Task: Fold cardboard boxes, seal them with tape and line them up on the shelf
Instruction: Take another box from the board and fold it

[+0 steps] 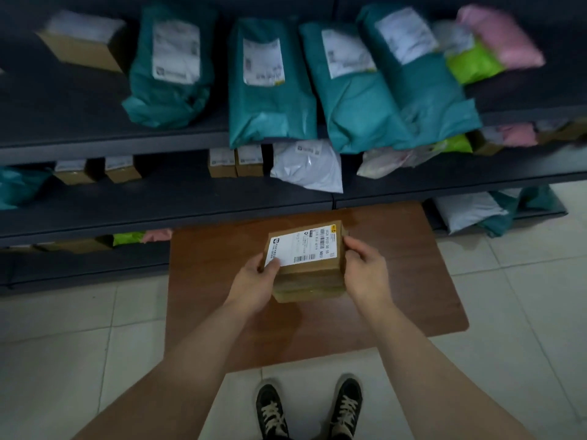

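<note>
While the left hand (259,274) and right hand (365,265) clasp opposite ends of a labelled cardboard box (305,258), label upward, it sits level over the middle of the brown table (413,281), likely steadied for carrying to the dark shelf (158,211) just beyond the table.

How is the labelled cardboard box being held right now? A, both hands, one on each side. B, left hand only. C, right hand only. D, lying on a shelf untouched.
A: the left hand grips the cardboard box at its left edge, thumb on the label, and the right hand grips its right side.
</note>
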